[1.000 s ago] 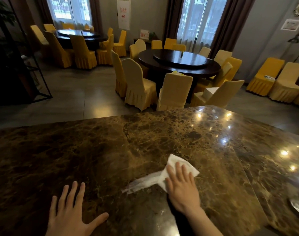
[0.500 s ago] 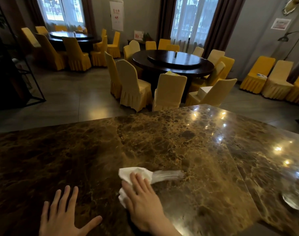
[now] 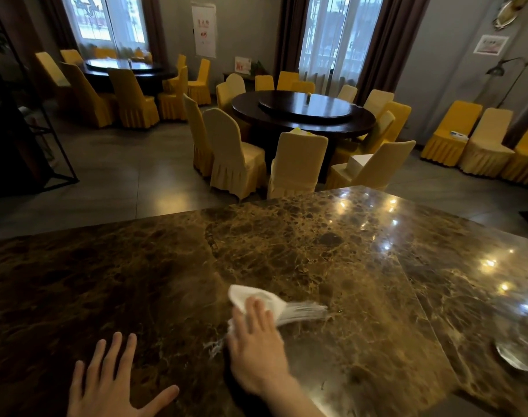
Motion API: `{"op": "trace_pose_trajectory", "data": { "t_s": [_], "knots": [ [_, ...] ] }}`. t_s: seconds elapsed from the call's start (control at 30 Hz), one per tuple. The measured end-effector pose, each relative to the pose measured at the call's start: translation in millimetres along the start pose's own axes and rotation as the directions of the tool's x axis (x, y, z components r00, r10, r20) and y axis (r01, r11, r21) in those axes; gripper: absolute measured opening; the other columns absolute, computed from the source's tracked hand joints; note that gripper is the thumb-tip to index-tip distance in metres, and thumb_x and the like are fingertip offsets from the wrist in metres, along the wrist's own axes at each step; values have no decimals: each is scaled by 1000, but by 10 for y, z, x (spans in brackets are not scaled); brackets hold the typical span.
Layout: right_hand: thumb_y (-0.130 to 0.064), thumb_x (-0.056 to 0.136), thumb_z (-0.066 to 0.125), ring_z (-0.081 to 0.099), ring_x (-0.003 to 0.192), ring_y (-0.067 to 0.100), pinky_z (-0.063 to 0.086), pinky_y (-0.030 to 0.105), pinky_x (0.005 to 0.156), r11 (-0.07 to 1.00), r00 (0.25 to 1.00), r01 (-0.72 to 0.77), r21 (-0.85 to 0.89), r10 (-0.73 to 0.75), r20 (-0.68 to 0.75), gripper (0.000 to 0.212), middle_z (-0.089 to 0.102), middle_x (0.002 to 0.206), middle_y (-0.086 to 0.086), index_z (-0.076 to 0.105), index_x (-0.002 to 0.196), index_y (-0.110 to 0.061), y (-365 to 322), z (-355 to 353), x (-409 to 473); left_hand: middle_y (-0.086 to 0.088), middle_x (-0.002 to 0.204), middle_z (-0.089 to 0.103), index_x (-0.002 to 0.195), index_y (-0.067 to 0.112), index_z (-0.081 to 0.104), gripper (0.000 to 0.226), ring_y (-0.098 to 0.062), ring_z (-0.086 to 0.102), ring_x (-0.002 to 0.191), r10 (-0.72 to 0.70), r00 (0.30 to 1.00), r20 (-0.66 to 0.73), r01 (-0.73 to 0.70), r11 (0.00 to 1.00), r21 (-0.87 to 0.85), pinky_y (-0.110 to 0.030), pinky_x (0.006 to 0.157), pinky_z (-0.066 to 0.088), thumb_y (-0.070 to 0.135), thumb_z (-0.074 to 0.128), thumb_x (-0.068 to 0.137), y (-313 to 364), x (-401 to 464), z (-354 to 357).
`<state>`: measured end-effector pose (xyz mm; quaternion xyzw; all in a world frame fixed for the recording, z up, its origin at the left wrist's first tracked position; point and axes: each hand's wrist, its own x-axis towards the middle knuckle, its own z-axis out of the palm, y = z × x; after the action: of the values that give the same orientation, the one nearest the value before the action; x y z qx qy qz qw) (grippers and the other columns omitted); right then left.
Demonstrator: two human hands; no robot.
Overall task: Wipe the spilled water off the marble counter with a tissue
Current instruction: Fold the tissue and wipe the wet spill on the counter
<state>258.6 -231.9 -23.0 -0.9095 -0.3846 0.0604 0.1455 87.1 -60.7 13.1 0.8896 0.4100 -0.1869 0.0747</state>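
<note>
- The tissue (image 3: 258, 300) is pressed flat on the counter (image 3: 317, 254), near the front edge and about in the middle.
- It is held down by the right hand (image 3: 255, 347). The fingers are laid out straight on top of it, so it is pinned and not pinched.
- A pale smear is seen trailing off the tissue to the right. It may be blur or a wet streak; which one cannot be told.
- A small wet patch (image 3: 215, 347) is seen just left of the right hand, touching its edge.
- One second ago the tissue was seen further right, with its smear trailing left. Half a second ago it was seen swept over to the left. Now it is pushed a bit further away from the front edge.
- So the same spot is being rubbed back and forth. Most of the water looks soaked up, but the small patch is still left, so the job is judged nearly done and not finished.
- The left hand (image 3: 112, 389) is spread open and laid flat on the counter, well to the left. Nothing is held in it.
- Far behind, a white poster (image 3: 204, 30) with red marks is hung on the wall. Its words are too small to be read.
</note>
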Motion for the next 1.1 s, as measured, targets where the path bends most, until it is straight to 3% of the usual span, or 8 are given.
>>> {"op": "trace_pose_trajectory", "data": {
  "t_s": [0.07, 0.17, 0.4, 0.5, 0.67, 0.87, 1.0, 1.1],
  "knots": [
    [-46, 104, 25, 3, 152, 33, -4, 55, 120, 985, 985, 171, -4, -171, -6, 54, 13, 165, 13, 30, 153, -24, -236, 118, -88, 5, 168, -23, 155, 30, -25, 160, -20, -14, 157, -18, 1000, -1, 18, 1000, 9, -48, 129, -4, 105, -22, 13, 21, -8, 4],
    [-47, 104, 20, -8, 152, 26, -18, 51, 115, 973, 973, 231, 8, -232, 20, 52, 3, 167, 5, 22, 154, -33, -153, 77, -133, 5, 167, -25, 154, 30, -27, 160, -20, -16, 157, -24, 1000, -7, 24, 1000, 8, -48, 129, -5, 103, -24, 12, 22, -15, 7],
    [-44, 106, 17, -5, 153, 28, 3, 43, 124, 961, 963, -264, -83, 258, -76, 54, 2, 167, 10, 13, 158, -30, 986, -392, -68, 2, 167, -27, 153, 27, -29, 159, -22, -19, 156, 22, 1000, 16, -22, 1000, -11, -50, 129, -6, 106, -20, 15, 9, -62, -61],
    [-47, 105, 16, -9, 153, 28, 2, 44, 124, 939, 938, -341, -43, 337, -76, 58, 0, 167, 12, 11, 159, -24, 1033, -408, -38, 2, 168, -26, 153, 27, -29, 162, -22, -18, 156, 31, 999, 16, -31, 1000, -8, -50, 128, -6, 104, -25, 11, 17, -77, -79],
    [-54, 102, 5, -18, 150, 24, -11, 40, 123, 988, 988, -151, -36, 150, -42, 67, -8, 165, 9, 8, 158, -16, 279, -182, 4, 2, 168, -25, 153, 27, -29, 160, -22, -17, 157, 25, 1000, -8, -25, 1000, 14, -50, 129, -5, 104, -23, 13, 7, -46, -38],
    [-53, 101, 15, -15, 151, 22, -23, 47, 115, 985, 983, 170, -39, -167, 74, 67, -6, 166, 6, 17, 157, -16, -277, -4, -123, 4, 168, -24, 148, 29, -33, 148, -20, -15, 157, 15, 998, -53, -15, 1000, 2, -49, 129, -4, 108, -11, 25, -14, 13, 64],
    [-48, 105, 19, -6, 153, 23, -18, 39, 118, 982, 982, 186, -30, -186, 31, 57, 3, 167, 4, 20, 157, -26, 48, -104, -160, 10, 157, -37, 145, 30, -38, 143, -20, -24, 154, 66, 996, -54, -69, 995, -71, -51, 128, -10, 112, -9, 31, -106, 68, 147],
    [-43, 107, 22, 3, 153, 25, -7, 34, 121, 997, 999, 37, -64, -39, -37, 53, 10, 167, 8, 20, 157, -27, 492, -241, -127, 9, 161, -34, 145, 33, -37, 137, -19, -27, 153, 86, 990, -108, -99, 988, -120, -51, 128, -12, 114, -2, 40, -161, 64, 235]
  ]
}}
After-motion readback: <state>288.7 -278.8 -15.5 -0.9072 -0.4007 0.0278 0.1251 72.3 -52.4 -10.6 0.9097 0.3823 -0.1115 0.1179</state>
